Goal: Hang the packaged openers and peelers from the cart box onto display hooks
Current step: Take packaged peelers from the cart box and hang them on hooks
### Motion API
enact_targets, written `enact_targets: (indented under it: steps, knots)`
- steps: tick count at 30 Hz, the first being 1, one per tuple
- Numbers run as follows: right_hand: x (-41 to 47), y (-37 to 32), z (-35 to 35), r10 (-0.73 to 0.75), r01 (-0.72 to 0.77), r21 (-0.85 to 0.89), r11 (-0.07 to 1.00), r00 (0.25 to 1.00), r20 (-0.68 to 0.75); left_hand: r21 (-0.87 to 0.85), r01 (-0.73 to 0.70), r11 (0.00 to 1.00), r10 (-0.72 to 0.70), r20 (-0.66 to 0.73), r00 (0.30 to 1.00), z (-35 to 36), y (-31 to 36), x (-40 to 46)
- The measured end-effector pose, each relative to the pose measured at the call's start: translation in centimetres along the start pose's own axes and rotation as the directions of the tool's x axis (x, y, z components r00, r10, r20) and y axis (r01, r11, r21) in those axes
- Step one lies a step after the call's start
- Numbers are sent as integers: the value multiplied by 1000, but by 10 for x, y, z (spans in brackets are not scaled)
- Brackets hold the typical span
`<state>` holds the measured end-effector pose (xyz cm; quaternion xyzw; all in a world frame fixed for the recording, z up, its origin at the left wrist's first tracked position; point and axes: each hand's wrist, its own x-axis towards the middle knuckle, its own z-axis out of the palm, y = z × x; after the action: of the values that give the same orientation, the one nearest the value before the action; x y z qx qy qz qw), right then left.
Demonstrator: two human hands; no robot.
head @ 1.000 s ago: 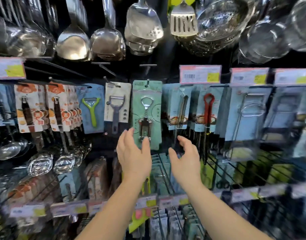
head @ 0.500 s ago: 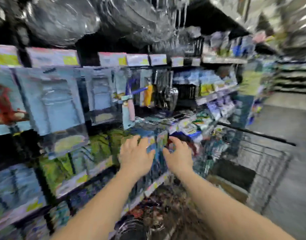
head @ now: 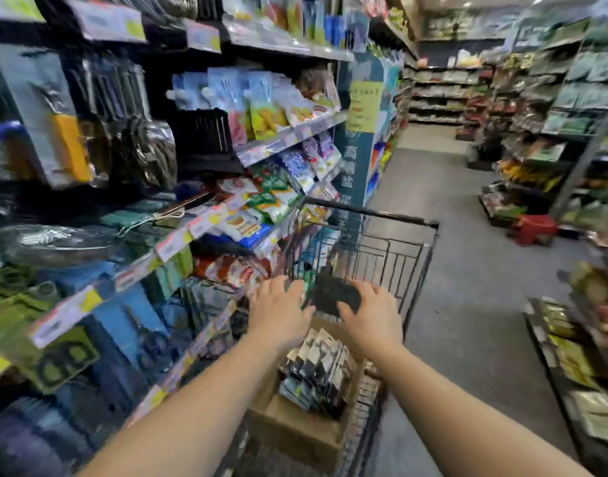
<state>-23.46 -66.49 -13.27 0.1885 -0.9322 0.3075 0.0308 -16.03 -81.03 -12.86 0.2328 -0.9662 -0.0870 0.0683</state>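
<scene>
Head view: both hands, left hand (head: 278, 313) and right hand (head: 373, 318), seemingly hover above cardboard box (head: 295, 432).

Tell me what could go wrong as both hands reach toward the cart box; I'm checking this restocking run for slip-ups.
The packaged tools stand loosely bunched in the cardboard box, so pulling one may drag its neighbours out. The left hand and right hand come in close together over the cart and may crowd each other. The view is blurred, so a wrong pick seems possible.
</scene>
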Motion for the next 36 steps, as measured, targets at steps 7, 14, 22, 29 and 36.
enact_targets:
  steps: [7, 14, 22, 29, 36]
  knots:
    - [73, 68, 67, 294, -298, 25, 954, 951, 95, -69, 9, 998, 15, 330, 944, 125, -19, 102]
    - [94, 125, 159, 557, -566, 4, 825, 812, 174, -36, -19, 999, 37, 591, 806, 257, -27, 152]
    - [93, 181, 239, 641, -660, 32, 750, 739, 206, -157, 120, 980, 16, 669, 743, 379, -20, 146]
    - [94, 200, 269, 654, -689, 115, 716, 718, 238, -94, 358, 929, -179, 732, 657, 437, 5, 141]
    - [91, 213, 268, 667, -707, 116, 698, 700, 257, -117, 522, 845, -285, 727, 625, 454, 14, 135]
